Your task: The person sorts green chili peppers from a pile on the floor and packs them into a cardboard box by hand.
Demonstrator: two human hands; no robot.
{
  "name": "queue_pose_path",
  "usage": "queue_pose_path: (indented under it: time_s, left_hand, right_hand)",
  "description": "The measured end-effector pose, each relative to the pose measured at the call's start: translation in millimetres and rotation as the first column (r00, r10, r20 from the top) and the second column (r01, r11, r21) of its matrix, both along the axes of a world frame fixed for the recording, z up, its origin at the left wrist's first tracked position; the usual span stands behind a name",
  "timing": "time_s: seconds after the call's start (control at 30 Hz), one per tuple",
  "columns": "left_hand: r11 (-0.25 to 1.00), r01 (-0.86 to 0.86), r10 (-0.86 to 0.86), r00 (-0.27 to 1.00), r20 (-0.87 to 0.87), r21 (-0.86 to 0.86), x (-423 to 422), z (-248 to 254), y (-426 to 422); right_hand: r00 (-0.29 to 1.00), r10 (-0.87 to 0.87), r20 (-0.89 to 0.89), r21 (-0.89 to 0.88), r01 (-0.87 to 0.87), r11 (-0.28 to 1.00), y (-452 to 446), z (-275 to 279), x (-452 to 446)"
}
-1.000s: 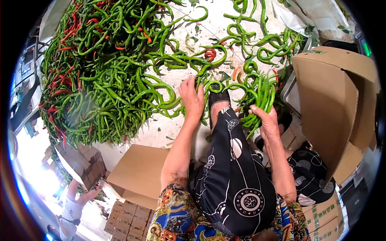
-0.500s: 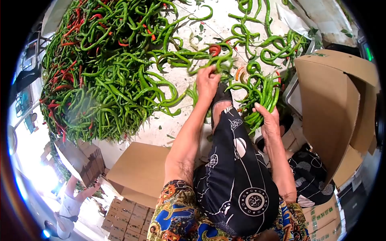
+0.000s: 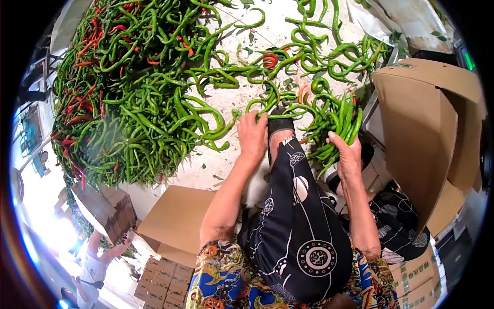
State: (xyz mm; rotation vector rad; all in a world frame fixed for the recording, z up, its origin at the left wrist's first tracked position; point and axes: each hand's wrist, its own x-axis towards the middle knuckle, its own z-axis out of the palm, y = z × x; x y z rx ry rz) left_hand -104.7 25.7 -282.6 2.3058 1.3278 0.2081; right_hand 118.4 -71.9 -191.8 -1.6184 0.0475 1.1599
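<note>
The floor (image 3: 272, 31) is pale and dirty, with small bits of leaf scattered on it, and strong light comes in at the lower left of the view. On the left side lies a large heap of long, curly green peppers mixed with some red ones (image 3: 144, 113). More loose green peppers (image 3: 309, 59) are spread over the floor to the right of this heap, and among them are one coiled red pepper (image 3: 270, 60) and one thin orange pepper (image 3: 301, 92).

The right hand (image 3: 349, 157) is grasping a bunch of slender green peppers (image 3: 338, 121) — the thumb presses over it, and the tips point upward and away from the person. The left hand (image 3: 252, 135) is just beside the black shoe (image 3: 281, 123), with its fingertips at a long, thin green pepper (image 3: 280, 116); whether the fingers grip it, I cannot tell. The person wears black trousers with white patterns (image 3: 303, 226) and colourful printed sleeves (image 3: 221, 270).

At the right stands a tall brown cardboard box with raised flaps (image 3: 417, 134). At the lower left is another plain brown cardboard box (image 3: 175, 213), near stacked brown cartons (image 3: 167, 278). Farther away, a co-worker in white clothing (image 3: 90, 273) has both arms raised to a cardboard carton (image 3: 105, 208).
</note>
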Motion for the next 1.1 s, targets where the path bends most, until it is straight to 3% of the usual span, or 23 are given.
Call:
queue_pose_path:
  time_s: [0.07,0.2,0.23,0.27,0.3,0.37,0.5,0.57,0.63,0.7,0.9,0.97,1.03,1.1]
  left_hand:
    - [0.998,0.016,-0.012,0.998,-0.065,0.066,9,-10,3]
    - [0.994,-0.079,0.097,0.962,0.254,-0.079,35,1,11]
    - [0.998,0.016,0.006,0.952,0.306,-0.069,46,24,12]
    - [0.98,-0.035,0.122,0.884,0.451,-0.198,60,41,9]
    - [0.96,0.022,0.143,0.819,0.556,-0.279,69,47,5]
    - [0.92,0.26,0.008,0.735,0.678,-0.293,81,46,-6]
    - [0.837,0.332,0.083,0.708,0.702,-0.434,62,50,4]
    - [0.788,-0.009,0.431,0.722,0.542,-0.615,37,37,3]
    - [0.653,-0.358,0.666,0.69,0.282,-0.667,7,17,9]
    - [0.661,-0.444,0.662,0.724,0.192,-0.604,-11,7,9]
    - [0.84,-0.187,0.406,0.84,0.361,-0.51,33,0,-6]
    - [0.835,-0.126,0.294,0.925,0.241,-0.536,61,10,0]
    - [0.974,-0.011,0.053,0.983,0.179,-0.226,79,0,-1]
    - [0.962,0.049,-0.054,0.998,-0.013,-0.268,94,-8,1]
  right_hand:
    - [1.0,0.022,-0.02,-0.007,-0.022,1.0,1,1,-5]
    - [0.998,0.041,-0.037,-0.005,-0.041,0.999,-1,3,-9]
    - [0.998,0.035,-0.056,-0.008,-0.035,0.999,-2,0,-10]
    - [0.996,0.033,-0.077,-0.006,-0.033,0.999,-3,-6,-10]
    - [0.995,0.032,-0.097,-0.002,-0.032,0.999,-1,-11,-11]
    - [0.992,-0.003,-0.124,0.033,0.007,0.999,8,-15,-16]
    - [0.963,-0.037,-0.268,0.026,0.046,0.999,11,-22,-5]
    - [0.943,-0.064,-0.325,0.052,0.085,0.995,12,-20,5]
    - [0.938,-0.055,-0.342,0.072,0.085,0.994,13,-11,16]
    - [0.943,-0.046,-0.331,0.085,0.078,0.993,8,-8,24]
    - [0.919,-0.129,-0.374,0.064,0.164,0.984,-15,1,36]
    - [0.905,-0.143,-0.4,0.061,0.182,0.981,-18,0,37]
    - [0.908,-0.125,-0.4,0.071,0.166,0.983,-20,-1,37]
    - [0.914,-0.131,-0.384,0.062,0.167,0.984,-21,1,36]
